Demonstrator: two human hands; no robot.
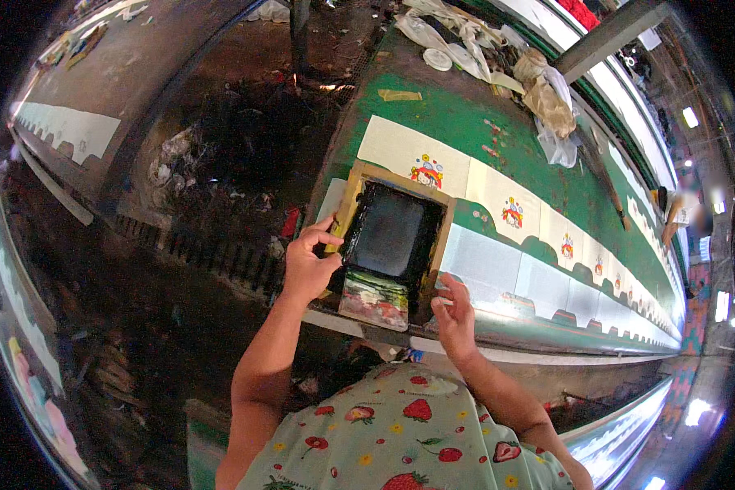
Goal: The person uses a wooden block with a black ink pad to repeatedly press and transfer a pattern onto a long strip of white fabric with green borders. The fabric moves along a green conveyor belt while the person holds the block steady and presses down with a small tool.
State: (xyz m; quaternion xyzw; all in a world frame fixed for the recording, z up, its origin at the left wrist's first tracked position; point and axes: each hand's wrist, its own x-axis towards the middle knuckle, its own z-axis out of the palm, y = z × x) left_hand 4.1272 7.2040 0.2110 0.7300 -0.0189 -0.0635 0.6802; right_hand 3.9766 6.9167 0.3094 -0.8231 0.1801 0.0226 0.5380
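Note:
A screen printing frame (447,224) with a wooden rim and a dark, ink-stained mesh lies tilted across the near edge of a long green table. My left hand (309,260) is closed on the frame's left side, thumb and fingers at the rim. At the near right corner, the curled fingers of my right hand (456,317) meet the frame's rim. Inside the frame, at its near end, rests a flat squeegee (374,299) smeared with green, white and red ink. Cream sheets (492,184) with a colourful printed figure lie in a row beyond and right of the frame.
Pale blue-white sheets (539,282) run along the near side of the green table (465,114). Crumpled cloth and plastic (547,102) pile up at its far end, beside a grey beam (612,37). A dark, littered floor (212,163) drops away to the left, with another table (151,49) beyond.

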